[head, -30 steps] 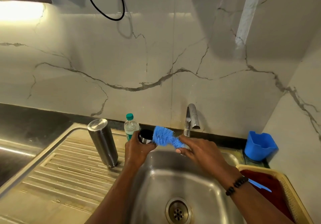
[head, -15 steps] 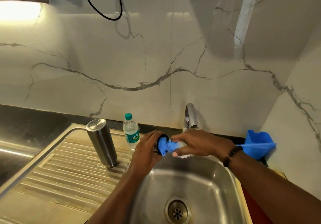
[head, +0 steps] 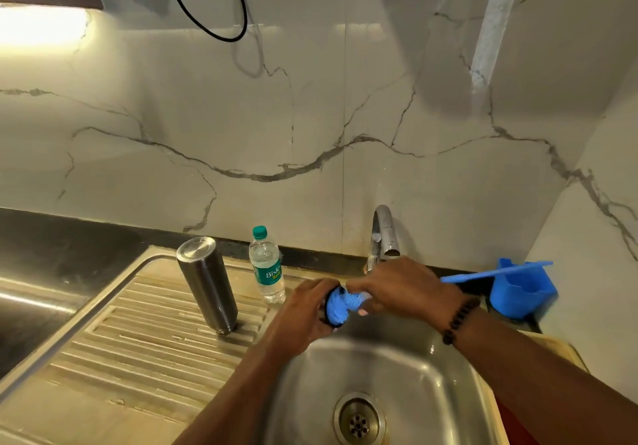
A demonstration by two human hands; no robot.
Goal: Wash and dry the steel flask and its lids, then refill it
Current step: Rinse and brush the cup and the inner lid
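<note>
Left hand (head: 303, 313) fingers grip lid (head: 326, 310); right hand (head: 404, 289) fingers clamp brush (head: 340, 306).

The flask (head: 207, 284) stands upside down on the drainboard (head: 114, 351), left of the sink (head: 376, 375). The bottle (head: 266, 265) stands upright just right of the flask, nearer the wall. The tap (head: 385, 232) rises behind the sink. Over the sink's back edge, the left hand (head: 303, 313) holds a lid (head: 326, 310) and the right hand (head: 402, 289) holds a brush (head: 340, 306) whose head is in the lid. A tub (head: 521, 292) sits right of the tap.
</note>
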